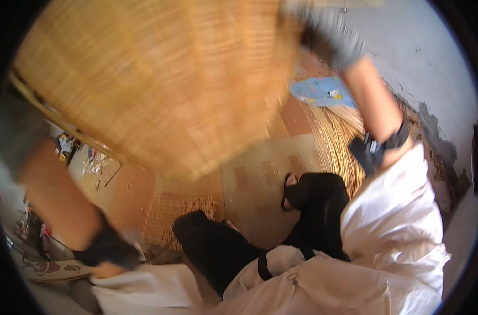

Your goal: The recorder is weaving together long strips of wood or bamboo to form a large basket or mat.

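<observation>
A large woven basket (160, 79), pale yellow-brown and blurred by motion, is raised in front of me and fills the upper left of the view. A thin rod-like rim runs down its left side. My right hand (333, 39), in a grey knitted glove, grips the basket's upper right edge; its fingers are partly smeared. My left hand (16, 128), in a dark glove, is at the far left beside the rim. Shadow and blur hide its fingers, so I cannot tell how it meets the basket.
A square woven mat (168, 218) lies on the tiled floor (249, 173) by my knee. Long bundled strips (336, 136) lie on the right, near a blue patterned cloth (323, 90) and the wall (428, 58). Scraps (94, 165) and small objects litter the left.
</observation>
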Demonstrator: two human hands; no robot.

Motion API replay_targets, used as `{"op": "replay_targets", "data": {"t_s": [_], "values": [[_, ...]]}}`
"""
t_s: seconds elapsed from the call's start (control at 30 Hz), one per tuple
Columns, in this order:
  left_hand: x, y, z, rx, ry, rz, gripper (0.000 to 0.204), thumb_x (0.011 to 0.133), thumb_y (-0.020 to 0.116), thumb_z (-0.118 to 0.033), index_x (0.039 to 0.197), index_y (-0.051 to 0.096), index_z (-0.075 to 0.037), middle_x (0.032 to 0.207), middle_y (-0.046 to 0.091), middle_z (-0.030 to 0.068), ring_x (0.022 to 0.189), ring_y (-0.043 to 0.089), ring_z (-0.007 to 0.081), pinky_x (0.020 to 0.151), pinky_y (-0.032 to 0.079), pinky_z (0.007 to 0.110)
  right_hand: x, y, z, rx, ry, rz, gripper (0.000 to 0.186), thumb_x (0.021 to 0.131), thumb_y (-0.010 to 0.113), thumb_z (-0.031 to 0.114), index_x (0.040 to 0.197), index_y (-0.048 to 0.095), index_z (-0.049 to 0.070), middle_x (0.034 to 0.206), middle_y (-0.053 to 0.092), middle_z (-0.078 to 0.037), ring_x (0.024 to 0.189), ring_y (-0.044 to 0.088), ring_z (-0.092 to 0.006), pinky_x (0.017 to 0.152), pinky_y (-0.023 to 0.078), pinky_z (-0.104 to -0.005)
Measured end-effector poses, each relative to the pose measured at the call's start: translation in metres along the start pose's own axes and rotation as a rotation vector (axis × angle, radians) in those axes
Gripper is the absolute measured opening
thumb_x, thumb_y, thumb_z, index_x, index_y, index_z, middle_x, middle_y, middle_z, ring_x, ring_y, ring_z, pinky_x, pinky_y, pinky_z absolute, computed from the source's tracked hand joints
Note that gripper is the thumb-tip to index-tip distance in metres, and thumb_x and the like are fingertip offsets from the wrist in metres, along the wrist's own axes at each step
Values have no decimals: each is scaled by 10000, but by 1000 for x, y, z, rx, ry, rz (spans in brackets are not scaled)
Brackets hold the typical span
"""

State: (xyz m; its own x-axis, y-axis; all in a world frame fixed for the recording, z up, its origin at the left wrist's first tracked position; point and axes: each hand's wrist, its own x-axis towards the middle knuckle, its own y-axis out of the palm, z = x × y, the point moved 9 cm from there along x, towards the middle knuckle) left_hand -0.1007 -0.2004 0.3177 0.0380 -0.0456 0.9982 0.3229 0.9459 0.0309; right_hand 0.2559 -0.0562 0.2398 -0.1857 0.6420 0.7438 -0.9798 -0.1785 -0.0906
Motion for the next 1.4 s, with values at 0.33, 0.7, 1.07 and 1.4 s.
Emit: {"op": "replay_targets", "data": {"t_s": [0.33,0.7,1.07,1.4], "values": [[-393,191,-29,-1487,-1339,239,314,842,562,-269,1036,510,-27,970,582,122,900,561,237,799,472,351,-256,-42,-241,-446,881,-173,428,607,776,330,885,651,29,776,652,-119,687,612,-208,633,475,-320],[-347,171,-86,-1460,-1418,307,281,820,584,-306,945,499,-69,888,565,73,844,558,188,764,483,331,-158,-84,-156,-494,491,-307,459,837,526,419,695,616,-8,627,585,-137,641,569,-210,632,443,-318],[-353,158,-88,-1338,-1324,160,322,805,609,-320,911,519,-29,927,597,118,869,570,196,784,466,298,-156,-1,-70,-1210,-211,-266,400,812,513,399,1013,545,54,956,543,-144,926,518,-324,800,384,-451],[-351,174,-102,-1346,-1348,322,323,790,623,-322,903,509,-41,873,588,110,841,570,185,761,480,301,-154,37,-123,-1207,515,566,515,749,463,592,873,662,133,1080,571,-38,1072,484,-231,874,134,-688]]}}
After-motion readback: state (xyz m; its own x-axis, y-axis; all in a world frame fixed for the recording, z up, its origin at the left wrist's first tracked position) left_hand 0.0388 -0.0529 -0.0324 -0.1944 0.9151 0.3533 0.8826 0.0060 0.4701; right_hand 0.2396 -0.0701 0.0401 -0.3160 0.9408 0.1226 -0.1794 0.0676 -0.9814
